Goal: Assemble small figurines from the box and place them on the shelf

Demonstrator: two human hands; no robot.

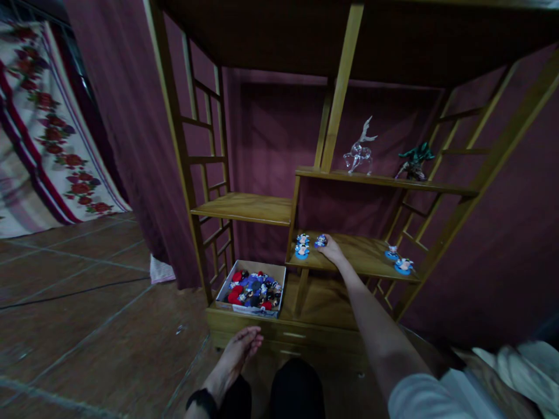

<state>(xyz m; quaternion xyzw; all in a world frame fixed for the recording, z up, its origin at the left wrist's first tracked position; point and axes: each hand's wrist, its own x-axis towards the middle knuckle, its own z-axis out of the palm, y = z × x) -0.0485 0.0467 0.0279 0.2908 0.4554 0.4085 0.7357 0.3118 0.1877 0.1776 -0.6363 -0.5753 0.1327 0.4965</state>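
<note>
My right hand (332, 250) reaches onto the middle wooden shelf (362, 251), its fingers closed on a small figurine (321, 240) with blue and white parts. Just left of it stand two little figurines on blue bases, one behind (303, 239) and one in front (301, 251). At that shelf's right end are two more, a rear figurine (392, 252) and a front figurine (403, 266). Low in front of the cabinet, my left hand (239, 350) hovers with fingers loosely extended and nothing visible in it. Beyond it, an open cardboard box (282, 291) holds several red, blue and black figurines.
A clear glass deer (360, 150) and a dark green figure (416, 161) stand on the upper right shelf. The left shelf (244, 208) overhangs the box. An upright post (343, 87) divides the cabinet. A purple curtain (126, 145) hangs at left; pale cloth (519, 372) lies lower right.
</note>
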